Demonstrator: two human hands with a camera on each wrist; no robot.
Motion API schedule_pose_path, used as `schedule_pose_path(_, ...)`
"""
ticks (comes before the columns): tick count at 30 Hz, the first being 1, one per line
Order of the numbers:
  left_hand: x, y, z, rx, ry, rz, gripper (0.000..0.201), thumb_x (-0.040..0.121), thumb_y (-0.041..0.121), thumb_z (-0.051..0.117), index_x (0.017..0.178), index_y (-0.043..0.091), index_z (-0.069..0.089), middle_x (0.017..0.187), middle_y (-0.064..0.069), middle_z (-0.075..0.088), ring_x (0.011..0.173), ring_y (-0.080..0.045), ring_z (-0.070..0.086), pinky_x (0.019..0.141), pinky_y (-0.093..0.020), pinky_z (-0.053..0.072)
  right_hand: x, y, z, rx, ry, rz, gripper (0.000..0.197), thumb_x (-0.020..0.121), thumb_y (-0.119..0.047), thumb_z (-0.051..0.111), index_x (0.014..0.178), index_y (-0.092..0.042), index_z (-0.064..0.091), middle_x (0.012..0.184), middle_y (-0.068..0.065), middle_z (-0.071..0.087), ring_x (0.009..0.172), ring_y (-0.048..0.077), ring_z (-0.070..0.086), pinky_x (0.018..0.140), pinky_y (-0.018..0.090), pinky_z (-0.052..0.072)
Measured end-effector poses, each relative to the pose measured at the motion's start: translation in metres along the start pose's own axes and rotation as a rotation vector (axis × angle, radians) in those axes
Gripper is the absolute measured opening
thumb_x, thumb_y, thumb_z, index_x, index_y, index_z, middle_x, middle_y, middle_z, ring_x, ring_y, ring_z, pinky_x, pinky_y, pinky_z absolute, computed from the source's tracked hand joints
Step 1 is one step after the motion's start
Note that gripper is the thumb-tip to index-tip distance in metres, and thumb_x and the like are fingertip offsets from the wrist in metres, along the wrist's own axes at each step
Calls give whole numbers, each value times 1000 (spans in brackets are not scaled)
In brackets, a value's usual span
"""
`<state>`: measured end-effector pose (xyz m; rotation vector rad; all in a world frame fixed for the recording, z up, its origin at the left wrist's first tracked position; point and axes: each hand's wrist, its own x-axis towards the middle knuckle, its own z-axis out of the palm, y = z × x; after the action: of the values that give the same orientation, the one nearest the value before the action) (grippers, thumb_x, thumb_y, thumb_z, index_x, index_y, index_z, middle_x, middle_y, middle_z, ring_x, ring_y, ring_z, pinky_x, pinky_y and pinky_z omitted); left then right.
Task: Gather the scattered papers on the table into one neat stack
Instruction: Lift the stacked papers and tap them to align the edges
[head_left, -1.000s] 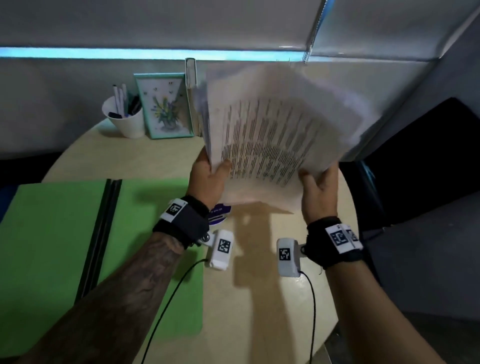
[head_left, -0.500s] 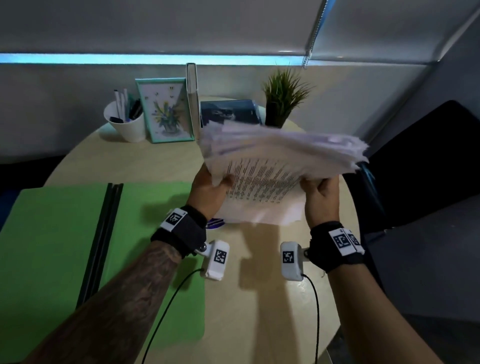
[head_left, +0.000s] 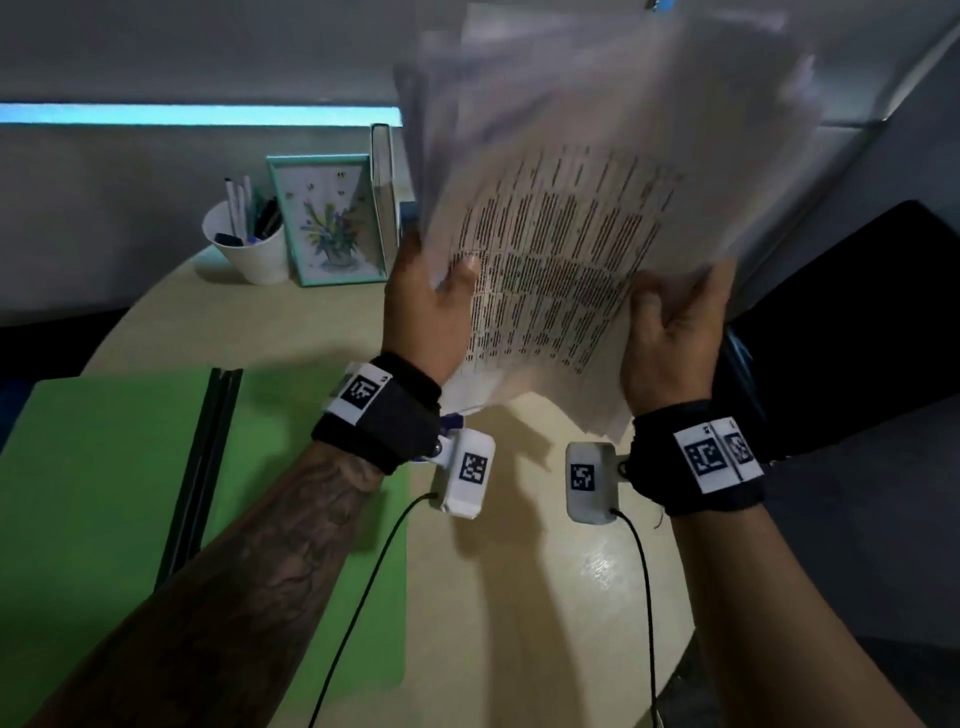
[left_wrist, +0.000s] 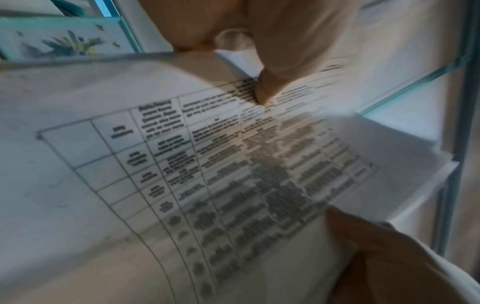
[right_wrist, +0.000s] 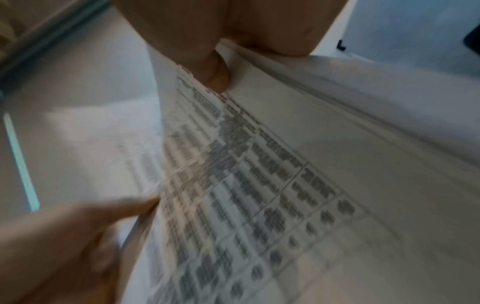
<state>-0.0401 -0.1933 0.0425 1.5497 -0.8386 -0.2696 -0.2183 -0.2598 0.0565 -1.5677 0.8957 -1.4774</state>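
A bundle of printed papers (head_left: 582, 218) stands tilted up in the air above the round table (head_left: 519, 597), its sheets fanned and blurred. My left hand (head_left: 431, 306) grips the bundle's left edge, thumb on the front sheet. My right hand (head_left: 675, 322) grips the right edge. In the left wrist view the papers (left_wrist: 207, 164) show a printed table with the left thumb (left_wrist: 267, 88) pressed on them. In the right wrist view the papers (right_wrist: 259, 185) run down from the right thumb (right_wrist: 213, 70). The bundle's lower edge hangs just above the tabletop.
Two green folders (head_left: 104, 493) with a black spine between them cover the table's left side. At the back stand a white cup of pens (head_left: 249, 244), a framed flower picture (head_left: 327, 223) and an upright book (head_left: 384, 192). A dark chair (head_left: 857, 338) sits at the right.
The bundle lay nearly flat half a second ago; both hands have swung it back up to a steep tilt and raised it. It now hides the plant and the blue item behind.
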Motion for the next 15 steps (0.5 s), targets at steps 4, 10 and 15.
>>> schedule_pose_path(4, -8, 7, 7, -46, 25, -38, 26, 98, 9, 50, 120, -2, 47, 119, -6, 57, 103, -9, 53, 84, -8, 44, -11, 7, 11, -92, -47, 13, 38, 91, 7, 42, 109, -26, 35, 100, -6, 51, 90, 2, 50, 80, 10, 41)
schedule_pose_path(10, -24, -19, -3, -120, -30, -35, 42, 97, 3, 48, 136, 11, 37, 126, 15, 52, 111, 20, 48, 96, -6, 40, -25, 18, 4, -21, -54, 57, 46, 93, 9, 46, 116, -30, 35, 111, -16, 47, 100, -13, 49, 86, 7, 40)
schedule_pose_path(15, -67, -85, -1, 3, -182, -272, 31, 92, 8, 56, 123, 8, 50, 112, -4, 65, 94, -3, 60, 88, -30, 53, -61, 65, -7, -130, -121, 275, 47, 91, 2, 51, 123, -28, 33, 115, -21, 48, 102, -18, 48, 85, 10, 40)
